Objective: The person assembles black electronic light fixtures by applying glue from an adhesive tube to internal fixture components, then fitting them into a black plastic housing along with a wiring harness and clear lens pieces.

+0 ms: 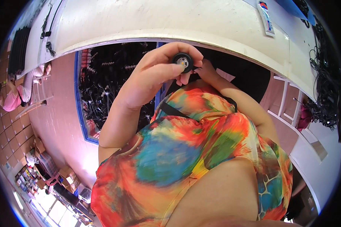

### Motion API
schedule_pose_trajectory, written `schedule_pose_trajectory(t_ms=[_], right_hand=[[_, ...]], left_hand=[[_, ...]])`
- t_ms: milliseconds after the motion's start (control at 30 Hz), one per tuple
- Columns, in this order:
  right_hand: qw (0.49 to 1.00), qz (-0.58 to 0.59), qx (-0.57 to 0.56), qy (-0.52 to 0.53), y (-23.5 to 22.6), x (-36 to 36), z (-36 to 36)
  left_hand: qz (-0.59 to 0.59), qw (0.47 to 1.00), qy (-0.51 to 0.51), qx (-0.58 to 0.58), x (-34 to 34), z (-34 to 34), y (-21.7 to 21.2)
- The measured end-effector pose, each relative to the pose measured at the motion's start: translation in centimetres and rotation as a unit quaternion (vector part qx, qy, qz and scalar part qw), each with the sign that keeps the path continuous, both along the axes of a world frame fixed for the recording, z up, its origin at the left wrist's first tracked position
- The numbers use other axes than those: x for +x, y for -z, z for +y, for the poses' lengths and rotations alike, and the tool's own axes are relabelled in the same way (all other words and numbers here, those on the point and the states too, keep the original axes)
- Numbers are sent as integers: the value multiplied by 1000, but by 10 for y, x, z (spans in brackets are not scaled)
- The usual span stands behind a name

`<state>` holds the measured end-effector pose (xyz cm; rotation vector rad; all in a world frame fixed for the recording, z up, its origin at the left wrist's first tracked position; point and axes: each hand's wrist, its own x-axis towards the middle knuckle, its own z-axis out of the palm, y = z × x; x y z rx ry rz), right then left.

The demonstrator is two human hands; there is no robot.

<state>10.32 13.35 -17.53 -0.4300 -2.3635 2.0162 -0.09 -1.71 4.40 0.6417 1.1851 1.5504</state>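
My left hand (151, 72) is closed around a small round black housing (175, 57), fingers over its top and thumb against its lower rim. Its open face is turned up and shows a little pale circuit board (183, 61) with tiny parts on it. Close beside the housing, on its right, is my right hand (204, 72), fingers drawn together at its edge. What those fingers pinch, if anything, is partly hidden and too small to name. Both hands are just off the near edge of a white table (140, 22), in front of my multicoloured top.
A white tube (266, 19) lies on the table at the right. Black cables hang in a tangle (324, 87) at the far right, and more cables fill a blue-framed container (79, 98) below the table. A person in pink (12, 99) sits far left near stacked cardboard boxes (11, 132).
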Motion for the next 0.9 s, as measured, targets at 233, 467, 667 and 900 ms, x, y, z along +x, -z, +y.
schedule_pose_trajectory(t_ms=[233,467,667,900], right_hand=[[997,-27,-71,22,10,3,-3],[999,-29,-23,-11,2,9,-6],[987,-44,-73,-136,-20,8,-9],[981,-54,-72,-170,-16,7,-16]], left_hand=[[11,998,5,-61,-1,0,-4],[32,994,59,-86,-3,4,-3],[246,965,-22,85,-3,5,14],[92,972,-40,213,10,26,42]])
